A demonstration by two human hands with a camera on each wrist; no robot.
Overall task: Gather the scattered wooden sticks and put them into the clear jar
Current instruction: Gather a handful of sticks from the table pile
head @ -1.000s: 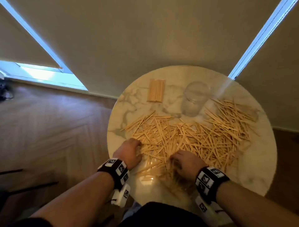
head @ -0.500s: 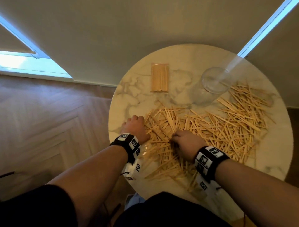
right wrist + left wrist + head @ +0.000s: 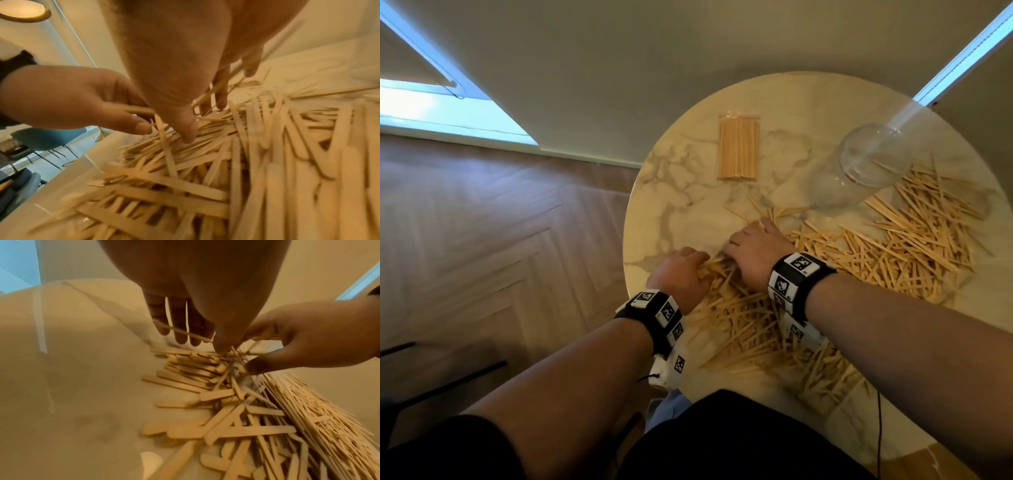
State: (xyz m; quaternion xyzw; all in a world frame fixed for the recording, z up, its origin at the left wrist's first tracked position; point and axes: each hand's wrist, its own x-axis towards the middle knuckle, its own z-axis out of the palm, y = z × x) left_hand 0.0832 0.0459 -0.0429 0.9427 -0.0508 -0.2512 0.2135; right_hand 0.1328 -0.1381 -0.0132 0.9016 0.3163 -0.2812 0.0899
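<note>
My left hand point(image 3: 681, 274) and right hand point(image 3: 755, 255) sit together at centre frame, fingers curled, pinching wooden sticks point(image 3: 876, 250) strewn across the table's point(image 3: 688, 205) lower right. I judge them light, stiff and slippery, best squeezed mid-length as a bundle. The clear jar point(image 3: 859, 164) stands upper right, empty.

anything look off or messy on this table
Yes: loose wooden sticks lie strewn in a crisscross heap across the near and right part of the marble table, some close to its near edge. The clear jar stands upright, apparently empty. A neat packet of sticks lies apart, to the jar's left.
</note>
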